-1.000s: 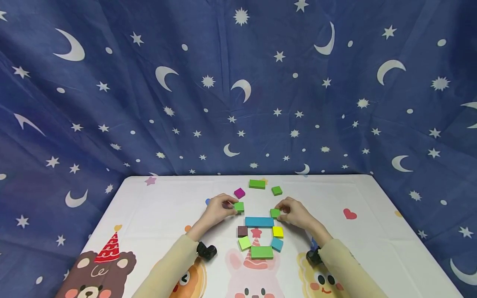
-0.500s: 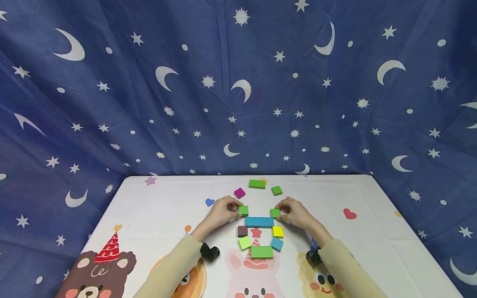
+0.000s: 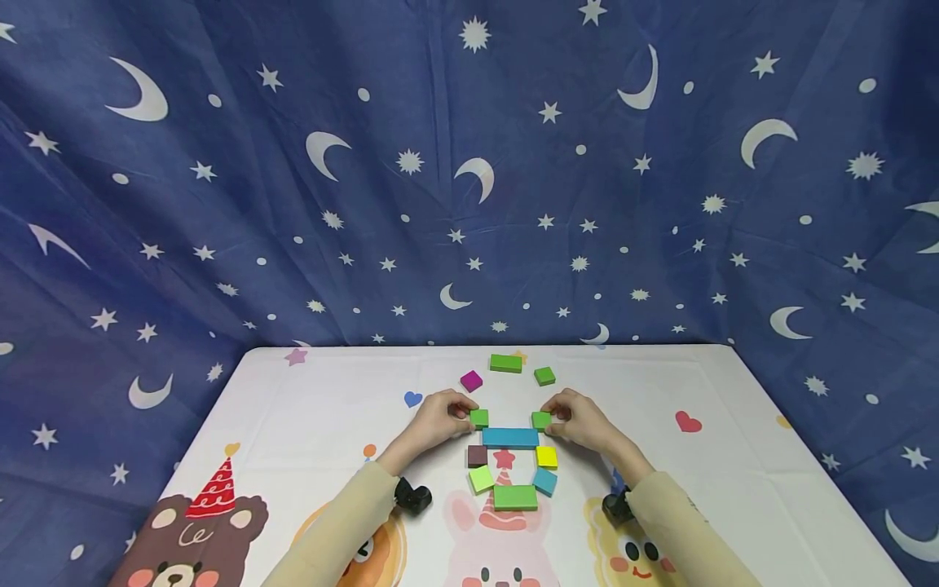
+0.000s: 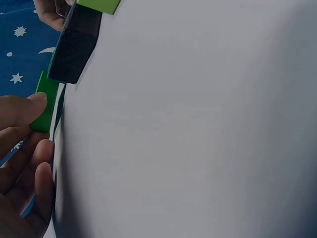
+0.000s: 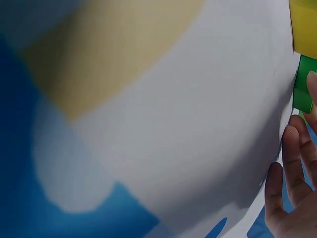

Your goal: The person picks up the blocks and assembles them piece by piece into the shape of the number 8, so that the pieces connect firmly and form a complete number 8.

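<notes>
In the head view my left hand [image 3: 438,419] pinches a small green block [image 3: 479,418] at the left end of a long blue block [image 3: 510,439]. My right hand [image 3: 579,419] pinches another green block [image 3: 541,421] at that block's right end. Below the blue block sit a dark brown block [image 3: 478,456] and a yellow block [image 3: 546,457]. Under these lie a lime block [image 3: 481,479], a small blue block [image 3: 545,481] and a wide green block [image 3: 515,497], forming a ring. The left wrist view shows the thumb on its green block [image 4: 45,104].
Behind the hands lie a magenta block [image 3: 472,381], a long green block [image 3: 506,364] and a small green block [image 3: 544,376]. The white tablecloth [image 3: 293,408] bears printed animals. A blue curtain [image 3: 367,269] with moons and stars hangs behind the table.
My left hand has moved slightly right and toward me, bringing its green block to the long blue block's left end. My right hand has stayed in place with its green block.
</notes>
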Tool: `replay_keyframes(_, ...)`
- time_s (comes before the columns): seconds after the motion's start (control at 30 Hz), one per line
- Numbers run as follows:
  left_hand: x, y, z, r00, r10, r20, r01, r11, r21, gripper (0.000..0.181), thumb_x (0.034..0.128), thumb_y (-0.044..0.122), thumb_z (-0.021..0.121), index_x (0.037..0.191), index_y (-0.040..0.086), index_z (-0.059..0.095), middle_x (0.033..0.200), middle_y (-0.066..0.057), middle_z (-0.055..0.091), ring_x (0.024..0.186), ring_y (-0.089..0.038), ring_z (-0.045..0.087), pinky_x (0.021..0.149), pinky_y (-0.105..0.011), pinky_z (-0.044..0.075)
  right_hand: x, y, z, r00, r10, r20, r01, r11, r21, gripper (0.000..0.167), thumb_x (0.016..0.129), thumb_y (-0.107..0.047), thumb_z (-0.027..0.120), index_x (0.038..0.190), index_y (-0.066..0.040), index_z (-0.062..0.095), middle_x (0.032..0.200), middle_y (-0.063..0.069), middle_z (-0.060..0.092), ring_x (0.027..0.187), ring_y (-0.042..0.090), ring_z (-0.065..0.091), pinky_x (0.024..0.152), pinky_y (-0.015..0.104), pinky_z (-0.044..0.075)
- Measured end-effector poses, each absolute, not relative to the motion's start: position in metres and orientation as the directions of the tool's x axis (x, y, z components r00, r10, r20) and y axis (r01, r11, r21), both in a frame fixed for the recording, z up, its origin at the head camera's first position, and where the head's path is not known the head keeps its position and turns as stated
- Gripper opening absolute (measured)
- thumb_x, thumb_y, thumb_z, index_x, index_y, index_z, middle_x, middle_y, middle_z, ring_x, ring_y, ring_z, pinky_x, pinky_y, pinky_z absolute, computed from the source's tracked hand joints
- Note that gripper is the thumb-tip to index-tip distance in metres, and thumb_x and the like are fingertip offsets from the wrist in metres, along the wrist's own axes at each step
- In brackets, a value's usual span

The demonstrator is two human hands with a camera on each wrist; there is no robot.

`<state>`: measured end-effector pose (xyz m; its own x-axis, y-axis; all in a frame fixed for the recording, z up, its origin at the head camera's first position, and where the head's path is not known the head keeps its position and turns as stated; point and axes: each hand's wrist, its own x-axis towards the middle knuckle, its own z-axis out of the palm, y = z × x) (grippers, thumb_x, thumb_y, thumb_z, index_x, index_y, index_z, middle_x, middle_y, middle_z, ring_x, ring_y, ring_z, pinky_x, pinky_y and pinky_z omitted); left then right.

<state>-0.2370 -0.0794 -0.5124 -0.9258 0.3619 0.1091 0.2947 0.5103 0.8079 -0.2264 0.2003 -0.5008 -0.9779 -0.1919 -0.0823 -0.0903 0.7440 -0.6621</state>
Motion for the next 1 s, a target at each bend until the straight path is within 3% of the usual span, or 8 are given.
replay_keyframes(1.0,-0.2341,-0.0803,-0.5104,-0.911,0.405,0.076,0.295,0.513,0.806,0.027,0.0737,0.002,0.077,0.1,0.005,0.07,0.093,-0.01,0.061,0.084,-0.018,0.055,0.073,-0.018,0.044,-0.2267,0.1986,-0.4968,-0.973,-0.205,-0.103,-0.086,0.742,-0.665,0.025,0.075,-0.004,0.076,0.099,-0.009,0.07,0.089,0.004,0.054,0.082,0.016,0.046,0.073,0.028,0.039)
